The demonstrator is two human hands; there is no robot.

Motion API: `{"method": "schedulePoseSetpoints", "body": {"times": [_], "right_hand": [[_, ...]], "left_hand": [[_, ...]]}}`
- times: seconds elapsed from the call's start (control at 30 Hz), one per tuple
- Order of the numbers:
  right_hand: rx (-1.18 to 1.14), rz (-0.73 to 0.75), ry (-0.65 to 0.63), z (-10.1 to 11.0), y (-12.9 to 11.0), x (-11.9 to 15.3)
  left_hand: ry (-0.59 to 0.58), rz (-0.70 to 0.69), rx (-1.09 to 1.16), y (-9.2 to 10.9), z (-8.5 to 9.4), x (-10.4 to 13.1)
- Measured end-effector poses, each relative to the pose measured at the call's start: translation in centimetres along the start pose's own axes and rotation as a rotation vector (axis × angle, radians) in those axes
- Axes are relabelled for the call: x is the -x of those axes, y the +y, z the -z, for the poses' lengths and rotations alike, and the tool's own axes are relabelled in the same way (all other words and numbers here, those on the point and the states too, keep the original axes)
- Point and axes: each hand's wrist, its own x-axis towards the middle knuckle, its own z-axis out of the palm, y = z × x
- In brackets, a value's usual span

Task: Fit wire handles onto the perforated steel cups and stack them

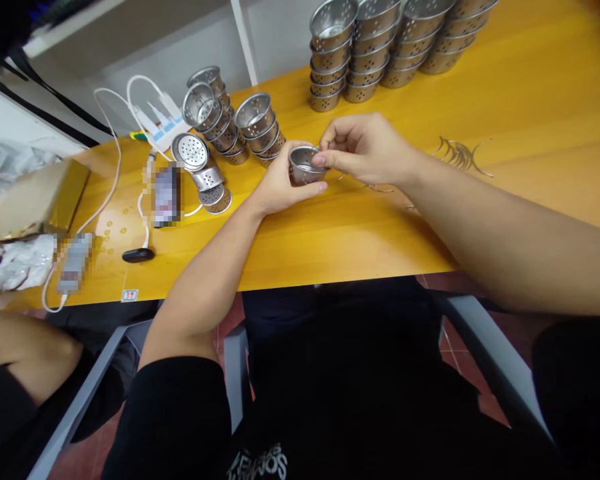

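My left hand (279, 187) cups a small perforated metal cup (301, 165) just above the yellow table (330, 233). My right hand (363, 148) pinches at the cup's rim from the right, its thumb and fingers closed on a thin wire piece there; the piece itself is too small to make out. A few thin wire handles (460, 155) lie on the table to the right of my hands.
Several stacks of the same metal cups (380, 47) stand at the back. Shorter leaning stacks (230, 123) and loose cups (207, 180) lie left of my hands. A phone, white cables, a black mouse (137, 255) and a cardboard box (35, 200) crowd the left. Another person's arm (25, 347) shows at lower left.
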Motion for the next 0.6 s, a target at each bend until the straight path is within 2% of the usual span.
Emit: {"method": "schedulePoseSetpoints", "body": {"times": [0.23,0.6], "right_hand": [[0.022,-0.066,0.012,-0.17,0.47,-0.09],[0.051,-0.029,0.022,-0.75,-0.44,0.09]], "left_hand": [[0.003,0.002,-0.066,-0.39,-0.05,-0.09],[-0.005,0.004,-0.05,-0.29,-0.09,0.0]]}}
